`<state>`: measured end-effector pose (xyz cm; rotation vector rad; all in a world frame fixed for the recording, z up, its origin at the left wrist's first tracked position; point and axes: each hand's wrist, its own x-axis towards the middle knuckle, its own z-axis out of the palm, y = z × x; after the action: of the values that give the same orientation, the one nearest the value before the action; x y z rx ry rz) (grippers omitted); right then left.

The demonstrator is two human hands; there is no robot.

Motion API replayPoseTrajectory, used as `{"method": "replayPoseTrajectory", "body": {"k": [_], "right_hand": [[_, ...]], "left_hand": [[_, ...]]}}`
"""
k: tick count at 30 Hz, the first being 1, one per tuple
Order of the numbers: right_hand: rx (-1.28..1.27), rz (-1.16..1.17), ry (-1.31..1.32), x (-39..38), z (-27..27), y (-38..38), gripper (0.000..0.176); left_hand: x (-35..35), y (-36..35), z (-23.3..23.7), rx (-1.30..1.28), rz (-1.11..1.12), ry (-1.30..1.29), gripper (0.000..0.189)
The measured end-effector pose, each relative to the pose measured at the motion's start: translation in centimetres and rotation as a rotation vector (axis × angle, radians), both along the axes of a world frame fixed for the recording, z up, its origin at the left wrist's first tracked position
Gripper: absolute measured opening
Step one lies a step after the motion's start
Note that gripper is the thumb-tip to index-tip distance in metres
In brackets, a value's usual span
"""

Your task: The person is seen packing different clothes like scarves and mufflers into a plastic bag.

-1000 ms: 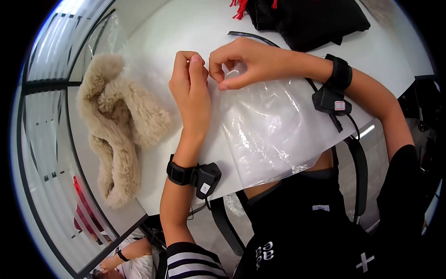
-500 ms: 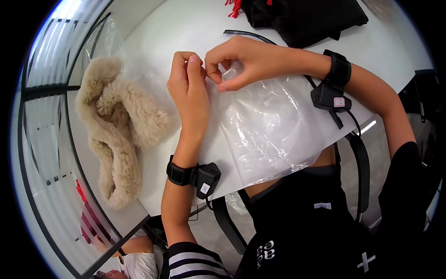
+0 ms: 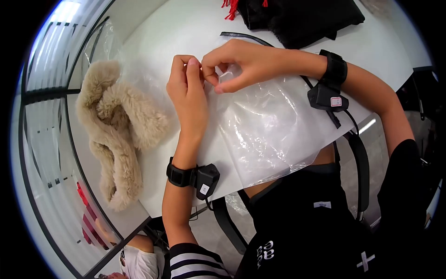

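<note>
A clear plastic bag (image 3: 265, 130) lies flat over the table's near edge, its creased film shining. My left hand (image 3: 186, 90) is beside the bag's upper left corner, thumb and forefinger pinched together. My right hand (image 3: 246, 65) comes in from the right over the top of the bag, its fingers curled and thumb bent toward the forefinger. A bit of the bag's film shows within the right hand's curl. The two hands' fingertips nearly meet, and what sits exactly between the left fingertips is too small to make out. Each wrist wears a black strapped device.
A beige fluffy fur scarf (image 3: 123, 125) lies on the white table (image 3: 162, 32) to the left. Folded black cloth (image 3: 306, 21) with red tassels is at the back. A glass partition (image 3: 42, 135) stands left, with another person (image 3: 141, 260) beyond the table's lower left corner.
The hands stay nearly in place; my right hand has shifted slightly left, closer to my left fingertips. The view has tilted a little.
</note>
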<state>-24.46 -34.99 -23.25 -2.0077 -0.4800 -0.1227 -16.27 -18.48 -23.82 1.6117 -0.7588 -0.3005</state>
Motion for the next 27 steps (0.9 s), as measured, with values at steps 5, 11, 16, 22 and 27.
{"method": "replayPoseTrajectory", "body": {"k": [5, 11, 16, 22, 27], "right_hand": [[-0.014, 0.008, -0.028, 0.34, -0.31, 0.01, 0.019], [0.011, 0.012, 0.007, 0.33, -0.39, 0.09, 0.02], [-0.024, 0.024, -0.039, 0.25, -0.23, 0.08, 0.021], [0.015, -0.013, -0.01, 0.19, -0.52, 0.25, 0.021], [0.009, -0.026, -0.029, 0.09, -0.21, 0.18, 0.023]], "left_hand": [[0.29, 0.1, -0.12, 0.03, 0.014, 0.009, 0.021], [0.07, -0.08, -0.31, -0.022, -0.014, 0.048, 0.022], [-0.15, 0.09, 0.27, 0.039, 0.026, -0.008, 0.022], [0.12, 0.11, -0.37, 0.012, -0.018, 0.02, 0.022], [0.05, 0.1, -0.03, 0.037, -0.005, -0.012, 0.022]]}}
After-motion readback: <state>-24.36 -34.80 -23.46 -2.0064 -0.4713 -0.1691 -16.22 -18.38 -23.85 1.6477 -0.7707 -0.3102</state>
